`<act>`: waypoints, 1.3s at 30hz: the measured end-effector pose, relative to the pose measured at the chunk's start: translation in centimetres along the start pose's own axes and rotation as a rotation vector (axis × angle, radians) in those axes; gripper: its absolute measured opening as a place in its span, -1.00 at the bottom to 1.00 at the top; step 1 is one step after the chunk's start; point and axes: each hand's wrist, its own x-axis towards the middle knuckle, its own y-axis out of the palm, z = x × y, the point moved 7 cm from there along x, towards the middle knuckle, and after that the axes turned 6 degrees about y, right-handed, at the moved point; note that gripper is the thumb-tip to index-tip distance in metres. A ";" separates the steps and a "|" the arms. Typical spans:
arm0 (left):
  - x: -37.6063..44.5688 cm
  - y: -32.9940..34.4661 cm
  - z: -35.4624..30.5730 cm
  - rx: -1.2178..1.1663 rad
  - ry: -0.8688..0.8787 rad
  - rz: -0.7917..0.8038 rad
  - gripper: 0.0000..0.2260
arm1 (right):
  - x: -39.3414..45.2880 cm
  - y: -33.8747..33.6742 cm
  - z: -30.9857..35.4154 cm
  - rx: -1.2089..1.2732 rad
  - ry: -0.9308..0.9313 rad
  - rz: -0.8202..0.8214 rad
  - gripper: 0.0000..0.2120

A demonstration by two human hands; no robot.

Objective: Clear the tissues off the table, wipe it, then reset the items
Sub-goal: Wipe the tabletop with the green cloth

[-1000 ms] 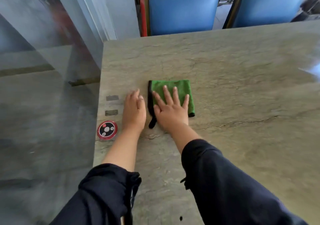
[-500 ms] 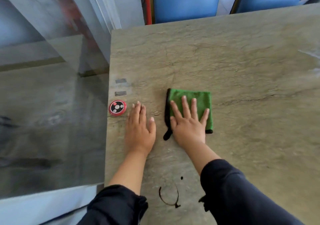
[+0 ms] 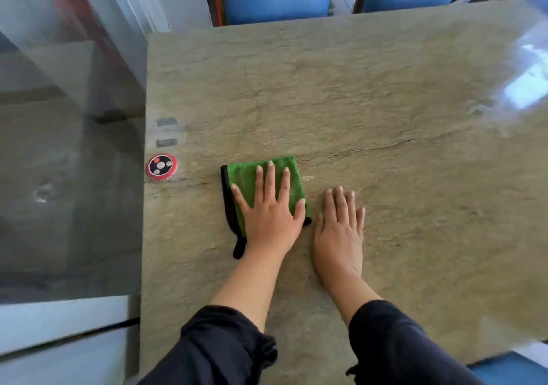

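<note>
Red-rimmed and round, the black call button (image 3: 161,166) is seen at the left edge of the beige stone-patterned table (image 3: 355,88). Just right of it, the folded green microfibre cloth (image 3: 246,177) is pressed flat under the spread left hand (image 3: 268,221), nothing gripped, evidently for wiping. The right hand (image 3: 338,236) is laid flat beside it, probably as a brace.

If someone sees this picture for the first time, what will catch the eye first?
The bright green cloth stands out on the beige stone table. The left hand presses flat on it, and the right hand lies flat on the table beside it. A round red and black button sits near the table's left edge.
</note>
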 end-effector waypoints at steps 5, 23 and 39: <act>1.6 -0.7 6.4 0.099 -0.090 -0.004 -0.44 | 0.4 0.6 -0.2 -0.059 -0.001 -0.012 -0.47; -6.4 -0.9 8.7 0.057 -0.138 0.101 -0.53 | -6.5 -0.3 -3.2 -0.016 -0.134 -0.049 -0.52; -7.6 0.2 4.6 0.051 -0.182 0.095 -0.52 | -5.5 -1.5 -5.0 -0.063 -0.220 -0.053 -0.46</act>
